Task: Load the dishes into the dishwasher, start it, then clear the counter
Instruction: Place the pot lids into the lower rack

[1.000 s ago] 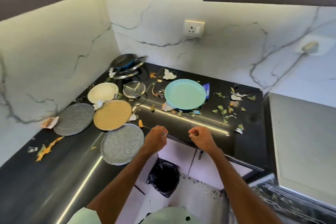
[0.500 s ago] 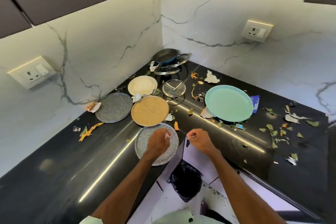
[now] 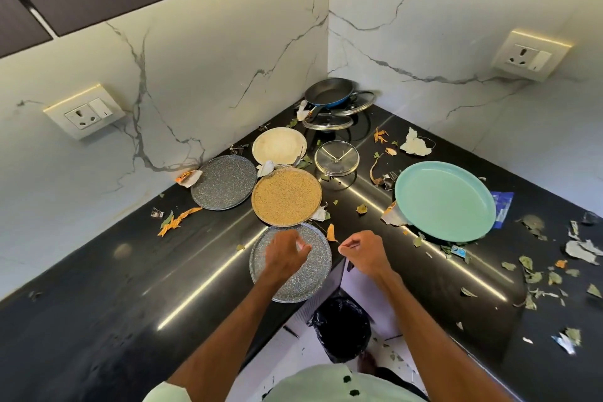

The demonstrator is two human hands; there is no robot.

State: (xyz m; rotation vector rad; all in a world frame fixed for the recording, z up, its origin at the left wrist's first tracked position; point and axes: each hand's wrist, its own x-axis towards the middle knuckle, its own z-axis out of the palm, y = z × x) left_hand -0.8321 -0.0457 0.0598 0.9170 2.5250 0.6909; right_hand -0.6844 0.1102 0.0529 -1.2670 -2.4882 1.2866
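Several dirty plates lie on the black corner counter (image 3: 137, 271). A speckled grey plate (image 3: 306, 281) sits at the inner edge, partly under my left hand (image 3: 284, 254). Behind it lie a tan plate (image 3: 286, 197), another grey plate (image 3: 223, 186), a cream plate (image 3: 279, 149) and, to the right, a large mint-green plate (image 3: 445, 201). My right hand (image 3: 365, 253) hovers beside the left, over the counter edge. Both hands have curled fingers and seem to pinch a thin strip (image 3: 349, 266) between them; it is too fine to make out.
A blue frying pan (image 3: 329, 93) and glass lids (image 3: 336, 158) fill the back corner. Peels, leaves and torn paper scraps (image 3: 535, 274) litter the counter. A bin with a black bag (image 3: 342, 326) stands on the floor below the inner corner. Wall sockets (image 3: 85, 112) sit on both walls.
My view has swung left and closer to the corner. Both hands moved left along the counter edge, and the left one now hangs over the near grey plate.
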